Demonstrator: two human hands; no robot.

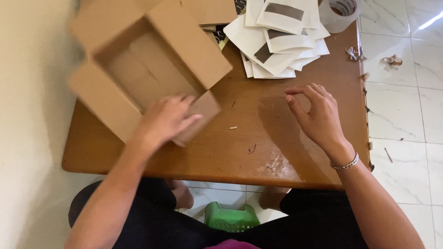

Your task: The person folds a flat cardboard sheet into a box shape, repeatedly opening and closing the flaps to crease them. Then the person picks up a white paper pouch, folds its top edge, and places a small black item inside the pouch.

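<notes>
Head view shows your left hand (pixel 165 119) gripping the near flap of the open cardboard box (pixel 147 69), at ten o'clock on the wooden table (pixel 258 152). Your right hand (pixel 316 115) hovers at three o'clock, fingers loosely curled, empty, near the white envelopes (pixel 281 37) at one o'clock.

Open brown cardboard box (pixel 147 69) left; white envelopes (pixel 281 39) behind.

cardboard box (pixel 147 69): motion-blurred | tape roll (pixel 340 11): cut off by top edge
</notes>
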